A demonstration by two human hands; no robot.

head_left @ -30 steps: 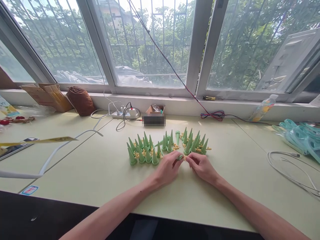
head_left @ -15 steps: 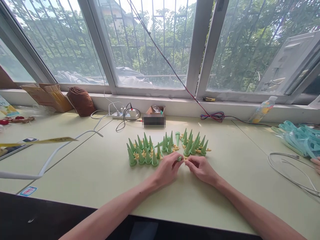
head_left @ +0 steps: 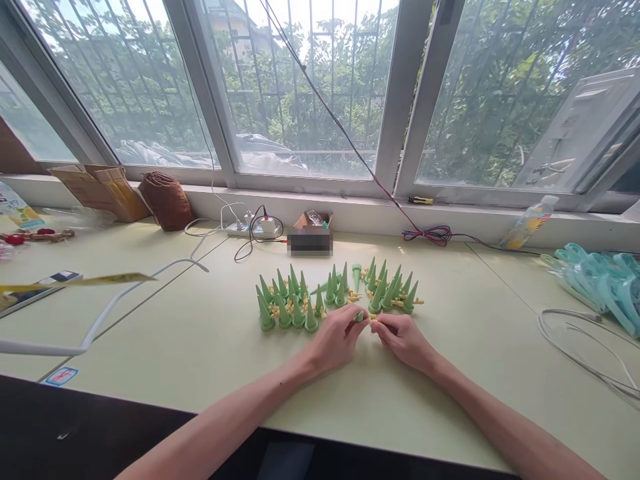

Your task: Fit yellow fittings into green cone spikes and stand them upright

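My left hand (head_left: 336, 340) is closed round a green plastic cone (head_left: 359, 317), whose end shows between thumb and fingers. Facing it, my right hand (head_left: 406, 340) pinches a small yellow valve-like piece (head_left: 372, 319) against the cone's side; the fingers hide most of the contact. Just beyond my left hand, a group of upright green cones (head_left: 298, 313) with yellow pieces on their sides stands on the table. Another cluster of cones (head_left: 389, 293) stands past my right hand. Between them, one cone (head_left: 357, 275) rests with its wide end up.
Behind the cones are a small cardboard box (head_left: 320, 219) and a power strip (head_left: 240, 230). A white cable (head_left: 100, 327) and a phone (head_left: 45, 290) occupy the left. Bagged teal parts (head_left: 595, 273), a coiled grey cable (head_left: 555, 333) and a bottle (head_left: 530, 223) sit right.
Both my hands keep nearly the same grip and place. Another person's hand at the right edge has gone out of view, and the teal parts there have shifted. The view has moved slightly.
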